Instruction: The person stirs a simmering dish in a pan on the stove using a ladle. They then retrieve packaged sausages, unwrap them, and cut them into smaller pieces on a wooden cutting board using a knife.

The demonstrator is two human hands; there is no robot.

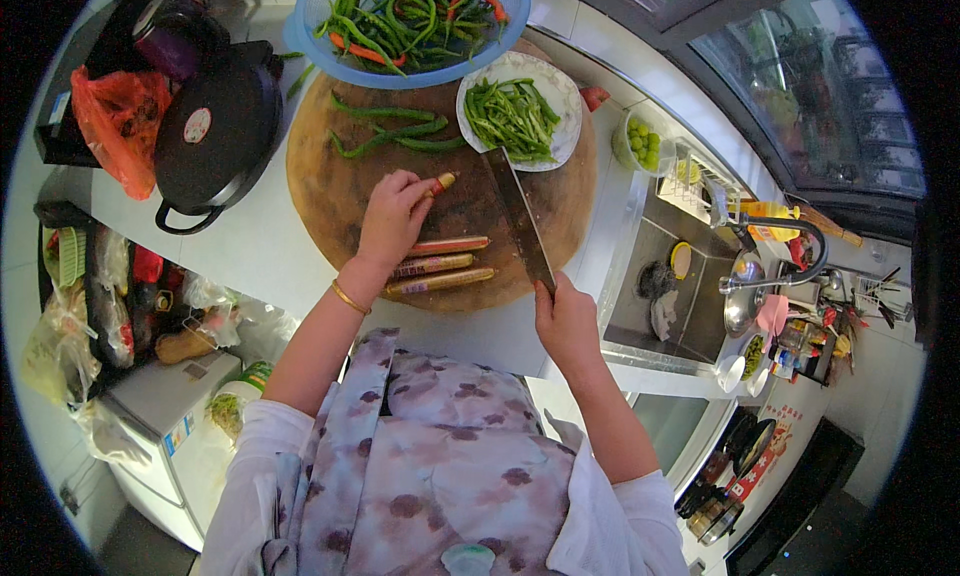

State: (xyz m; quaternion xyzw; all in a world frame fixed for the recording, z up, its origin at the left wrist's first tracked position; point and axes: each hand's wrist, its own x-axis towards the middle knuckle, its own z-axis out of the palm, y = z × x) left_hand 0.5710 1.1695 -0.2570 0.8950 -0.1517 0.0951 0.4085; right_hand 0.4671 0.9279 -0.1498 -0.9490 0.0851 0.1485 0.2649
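On a round wooden chopping board [547, 223], my left hand [394, 212] holds a wrapped sausage [444, 184], its gold end showing past the fingers. My right hand [568, 317] grips the handle of a cleaver [519, 216], whose blade lies over the board's right part, its far end by the plate. Between the hands are several wrapped sausages [442, 280] side by side near the board's front edge. Whole green chili peppers [397, 132] lie farther back. A white plate [571, 126] with sliced green peppers [510, 118] sits at the back right.
A blue plastic colander [304, 21] of green and red chilies stands behind the board. Left are a black lidded pan [217, 133] and a red plastic bag [124, 126]. Right are a tub of green fruit [643, 145] and a sink [694, 328] with a curved faucet [817, 238].
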